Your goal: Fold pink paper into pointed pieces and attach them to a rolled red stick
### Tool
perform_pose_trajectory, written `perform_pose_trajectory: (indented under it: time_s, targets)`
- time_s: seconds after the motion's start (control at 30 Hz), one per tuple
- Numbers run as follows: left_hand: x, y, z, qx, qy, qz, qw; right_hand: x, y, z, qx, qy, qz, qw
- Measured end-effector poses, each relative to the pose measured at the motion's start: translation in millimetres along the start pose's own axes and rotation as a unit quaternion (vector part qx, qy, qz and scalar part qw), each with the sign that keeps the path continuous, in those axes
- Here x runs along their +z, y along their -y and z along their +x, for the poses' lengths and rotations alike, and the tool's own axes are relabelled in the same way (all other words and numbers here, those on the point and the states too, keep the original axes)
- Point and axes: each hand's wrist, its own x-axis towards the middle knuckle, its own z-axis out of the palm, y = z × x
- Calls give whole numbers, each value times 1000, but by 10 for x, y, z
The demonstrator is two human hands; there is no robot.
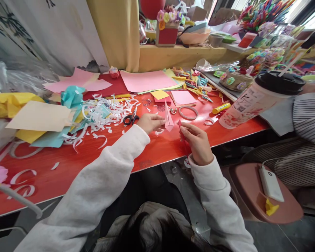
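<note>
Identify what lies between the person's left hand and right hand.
The head view shows folded pink paper in the left hand, a small red piece in the right hand, and red tabletop between the two.

I count one pink fold (168, 121) at my left fingers (158, 123) and one red fold (180, 125) in my right fingers (189, 134). Just left of my left fingers lies one pair of scissors (131, 118); farther left, paper shreds (111, 110), too many to count. Beyond my fingers on the worktop (159, 150) sit two small paper stacks (183, 97). Past my right fingers are one ring (195, 114), one yellow tube (221, 108) and one tall cup (252, 103); lower right, one power bank (272, 185).
</note>
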Motion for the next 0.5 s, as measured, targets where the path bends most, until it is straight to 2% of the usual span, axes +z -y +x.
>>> perform_pose_trajectory:
  time_s: [0.17,0.33,0.5]
  targets:
    - [-116,-21,-66,10,-10,-74,997,174,-9,-38,-41,26,-1,999]
    - [-122,-26,-117,34,-21,-91,995,319,-17,-36,-48,16,-3,999]
    - [-111,-42,-133,39,-15,-88,995,364,-19,-32,-44,21,-8,999]
